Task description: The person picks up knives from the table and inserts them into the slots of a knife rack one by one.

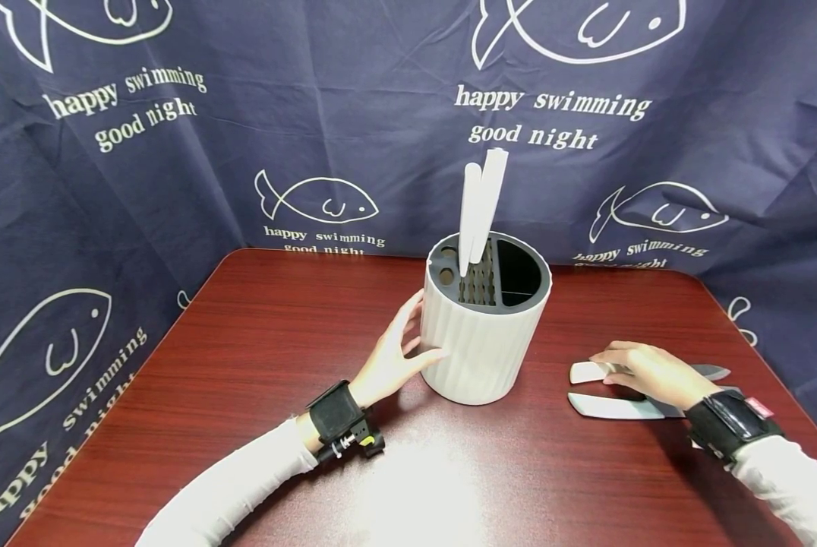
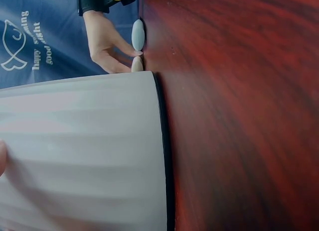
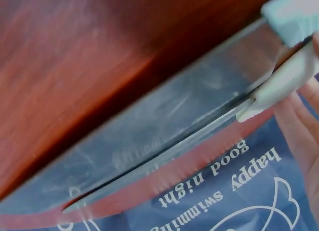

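My left hand (image 1: 391, 363) spread on the near-left wall of the white knife holder (image 1: 477, 357), thumb in front, fingers at the side; holder upright on the bench (image 1: 279, 327), well in from the left edge. My right hand (image 1: 654, 372) pinches the white-handled knife (image 1: 586, 371), lying right of the holder, bench surface between them. Pale-green-handled knife (image 1: 613, 407) just beside it on the near side; both blades point toward the right bench edge. Two white handles (image 1: 484, 201) rise from the holder's slots, left of its half-moon compartment (image 1: 520, 275)
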{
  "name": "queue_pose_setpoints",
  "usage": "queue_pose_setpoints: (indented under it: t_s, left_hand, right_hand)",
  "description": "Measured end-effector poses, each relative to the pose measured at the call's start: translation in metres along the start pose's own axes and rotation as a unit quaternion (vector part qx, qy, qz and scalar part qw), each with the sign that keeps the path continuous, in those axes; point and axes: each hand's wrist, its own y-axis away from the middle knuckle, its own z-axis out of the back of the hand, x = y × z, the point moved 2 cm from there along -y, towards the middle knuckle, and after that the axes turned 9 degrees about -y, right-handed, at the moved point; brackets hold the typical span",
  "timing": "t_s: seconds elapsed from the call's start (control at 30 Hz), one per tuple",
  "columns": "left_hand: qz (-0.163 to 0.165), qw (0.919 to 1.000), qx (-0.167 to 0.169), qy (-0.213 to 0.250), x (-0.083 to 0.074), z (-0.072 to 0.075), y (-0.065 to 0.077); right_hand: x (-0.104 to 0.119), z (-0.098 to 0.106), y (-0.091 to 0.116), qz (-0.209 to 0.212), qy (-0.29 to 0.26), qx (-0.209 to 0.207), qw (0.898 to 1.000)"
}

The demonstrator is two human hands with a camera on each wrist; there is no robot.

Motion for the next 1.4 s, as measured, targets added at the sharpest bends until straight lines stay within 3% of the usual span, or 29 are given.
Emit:
queue_pose_setpoints:
  t_s: [0.6,1.13,1.4]
  left_hand:
    - [0.000,1.0000,0.001,0.005,0.001,-0.001,0.000]
    - [0.001,1.0000,0.003,-0.001,0.000,-0.001,0.000]
    - [-0.002,1.0000,0.002,0.001,0.002,0.000,0.000]
  right_hand:
    - [0.002,0.001,-0.006,0.021,0.074,0.025,0.997]
    - [0.010,0.017,-0.013,0.080,0.089,-0.070,0.990]
    - [0.011,0.035,-0.019,0.084,0.074,-0.088,0.990]
